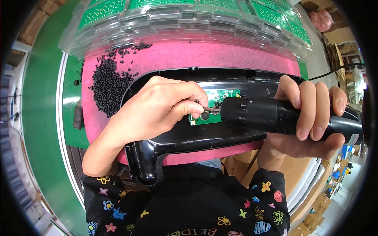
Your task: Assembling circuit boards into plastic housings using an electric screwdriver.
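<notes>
My right hand (315, 114) is wrapped round a black electric screwdriver (252, 112), which lies level and points left. Its metal bit (212, 109) reaches the fingertips of my left hand (161, 104). Thumb and forefinger there are pinched on a small dark screw (197, 101) at the bit's tip, mostly hidden by the fingers. Below the bit, a green circuit board (218, 95) with small parts on it lies inside a long black plastic housing (189, 147). Both hands and the screwdriver cover parts of the housing.
A heap of small black screws (109, 84) lies on the pink mat (169, 55) to the left. Clear plastic trays (189, 19) holding green circuit boards are stacked along the far side. A black cable (334, 70) runs off at the right.
</notes>
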Available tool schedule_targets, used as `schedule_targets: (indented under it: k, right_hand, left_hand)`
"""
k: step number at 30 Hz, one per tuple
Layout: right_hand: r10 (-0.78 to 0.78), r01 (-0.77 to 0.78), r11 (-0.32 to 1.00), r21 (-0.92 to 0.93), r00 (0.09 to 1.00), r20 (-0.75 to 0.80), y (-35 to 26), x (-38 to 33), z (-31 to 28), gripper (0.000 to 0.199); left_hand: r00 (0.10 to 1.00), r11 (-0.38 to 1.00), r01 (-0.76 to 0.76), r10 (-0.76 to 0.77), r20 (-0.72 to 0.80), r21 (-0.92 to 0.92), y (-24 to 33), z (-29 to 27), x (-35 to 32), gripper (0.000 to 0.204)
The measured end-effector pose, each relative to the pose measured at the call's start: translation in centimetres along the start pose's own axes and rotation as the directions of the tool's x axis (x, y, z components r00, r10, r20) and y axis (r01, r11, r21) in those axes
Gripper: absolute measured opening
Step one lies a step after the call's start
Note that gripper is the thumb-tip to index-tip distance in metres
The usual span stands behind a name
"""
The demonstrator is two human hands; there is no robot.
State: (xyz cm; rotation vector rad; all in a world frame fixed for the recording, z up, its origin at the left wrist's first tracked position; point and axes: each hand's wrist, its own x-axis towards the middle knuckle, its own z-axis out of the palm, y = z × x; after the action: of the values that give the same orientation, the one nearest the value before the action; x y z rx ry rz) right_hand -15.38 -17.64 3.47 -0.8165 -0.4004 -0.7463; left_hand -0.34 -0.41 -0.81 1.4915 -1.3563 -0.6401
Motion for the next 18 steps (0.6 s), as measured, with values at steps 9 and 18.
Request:
schedule_targets:
  k: [9,18]
  right_hand:
    - [0.037,-0.021,0.977,-0.21,0.997,0.072,0.5,-0.3,0.2,0.036]
    - [0.198,-0.118,0.907,-0.404,0.967,0.162,0.9,-0.1,-1.2,0.045]
  left_hand:
    - [0.984,0.992,0.102,-0.09,-0.152,0.07,0.4,0.1,-0.3,0.003]
    - [0.955,0.966,0.047,0.031,-0.295,0.253,0.0,-0.6,-0.4,0.009]
